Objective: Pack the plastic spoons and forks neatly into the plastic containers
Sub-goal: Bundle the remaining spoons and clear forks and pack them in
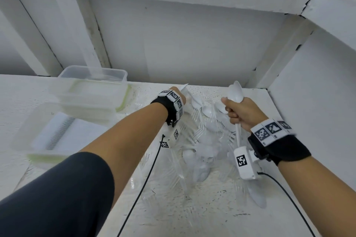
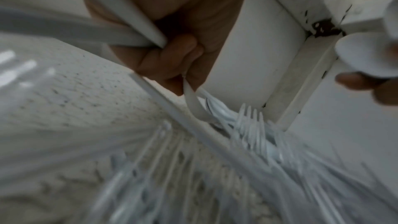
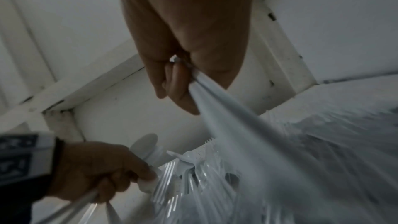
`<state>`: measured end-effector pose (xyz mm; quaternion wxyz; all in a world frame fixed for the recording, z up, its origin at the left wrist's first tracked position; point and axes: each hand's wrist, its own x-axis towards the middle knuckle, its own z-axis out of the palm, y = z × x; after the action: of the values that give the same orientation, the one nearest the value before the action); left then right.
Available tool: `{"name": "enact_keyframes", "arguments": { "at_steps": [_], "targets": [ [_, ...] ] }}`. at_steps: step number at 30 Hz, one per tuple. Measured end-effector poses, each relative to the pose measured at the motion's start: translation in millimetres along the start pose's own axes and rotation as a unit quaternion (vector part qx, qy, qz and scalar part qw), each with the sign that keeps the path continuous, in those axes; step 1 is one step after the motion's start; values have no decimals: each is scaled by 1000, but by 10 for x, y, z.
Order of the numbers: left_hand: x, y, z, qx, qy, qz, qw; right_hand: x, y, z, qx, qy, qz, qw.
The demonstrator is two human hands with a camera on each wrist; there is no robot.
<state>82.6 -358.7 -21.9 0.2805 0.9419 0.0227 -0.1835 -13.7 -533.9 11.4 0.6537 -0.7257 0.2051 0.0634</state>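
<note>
From the head view, the right hand [image 1: 241, 110] is curled into a fist round a bunch of white spoons [image 1: 236, 91], bowls sticking up above the thumb and handles running down past the wrist. The left hand [image 1: 178, 95] reaches forward over the heap of loose spoons and forks [image 1: 202, 136] spread on the speckled white table [image 1: 212, 208]; most of it is hidden behind the wrist band, with a white tip showing just beyond it. To the left of the heap stands a stack of clear containers [image 1: 92, 90] with green-edged lids, blurred, and a nearer container [image 1: 48, 136] lies in front of it. In the left wrist view the left hand [image 2: 172, 54] has its fingers curled in, pinching the handle of a white spoon [image 2: 194, 105] that hangs down toward the forks [image 2: 252, 120] below; other white handles cross its palm. The right hand's thumb and spoon bowls show at the right edge. In the right wrist view the right hand [image 3: 178, 57] has its fingers [image 3: 172, 84] wrapped tight round white handles [image 3: 226, 125] that run down and right, blurred. Below, the left hand [image 3: 96, 168] grips spoons [image 3: 144, 142] above the heap of clear and white cutlery [image 3: 204, 185].
</note>
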Motion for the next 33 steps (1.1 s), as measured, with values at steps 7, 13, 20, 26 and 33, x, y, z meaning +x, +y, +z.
{"name": "enact_keyframes", "arguments": {
  "at_steps": [7,13,20,26,33],
  "targets": [
    [-141,-155,-457,-107,75,3,991,258,-210,343,-290,-8,-49,956],
    [-312,-417,-847,-276,205,62,937,553,-221,636,-537,-29,-64,841],
    [-524,-741,-1007,-309,179,34,933,620,-9,768,-539,-9,-71,839],
    [-598,-839,-941,-335,148,18,931,560,-107,713,-455,6,-72,888],
    [-782,-729,-881,-353,103,47,929,-95,-398,700,-131,-11,-146,981]
  ]
}}
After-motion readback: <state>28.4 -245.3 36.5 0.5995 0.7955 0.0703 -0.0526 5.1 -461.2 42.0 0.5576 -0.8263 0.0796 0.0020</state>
